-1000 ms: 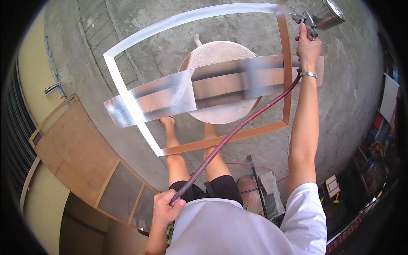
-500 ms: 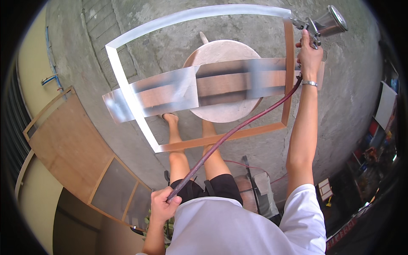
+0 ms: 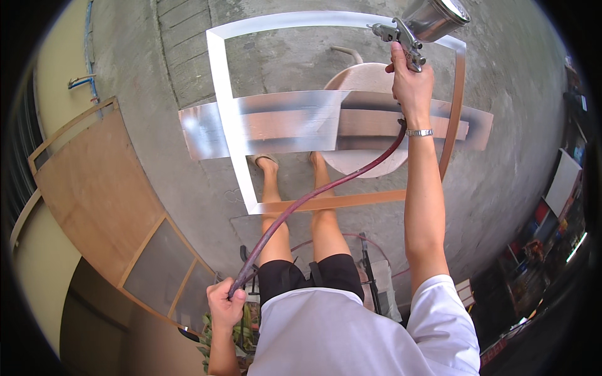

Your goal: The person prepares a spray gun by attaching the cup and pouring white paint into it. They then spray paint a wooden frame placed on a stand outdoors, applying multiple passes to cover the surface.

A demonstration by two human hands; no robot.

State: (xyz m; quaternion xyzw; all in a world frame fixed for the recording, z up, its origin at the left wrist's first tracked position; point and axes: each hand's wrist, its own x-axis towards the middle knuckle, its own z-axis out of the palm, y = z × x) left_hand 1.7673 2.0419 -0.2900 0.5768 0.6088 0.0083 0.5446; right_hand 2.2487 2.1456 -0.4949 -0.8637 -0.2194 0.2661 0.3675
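My right hand [image 3: 412, 84] grips a metal spray gun [image 3: 406, 45] with a silver cup [image 3: 434, 20], its nozzle directed left over the far side of a rectangular wooden frame [image 3: 231, 119]. The frame's far and left sides are white; its right and near sides show bare brown wood. A dark red hose [image 3: 301, 202] runs from the gun's handle down to my left hand [image 3: 224, 304], which is closed around it near my waist. Beneath the frame, a long paint-streaked board [image 3: 276, 124] lies across a round pale tabletop [image 3: 370, 167].
At the left, a large wooden panel [image 3: 100, 194] with a framed lower section leans near the wall. A blue pipe with a tap [image 3: 81, 80] is beyond it. Behind my legs stands a dark metal stand [image 3: 371, 282]; leafy plants [image 3: 207, 341] are by my left arm. Clutter lines the right.
My right hand has carried the spray gun left along the frame's far side, away from its far right corner. The hose has swung with it. My view has shifted, and both feet now show.
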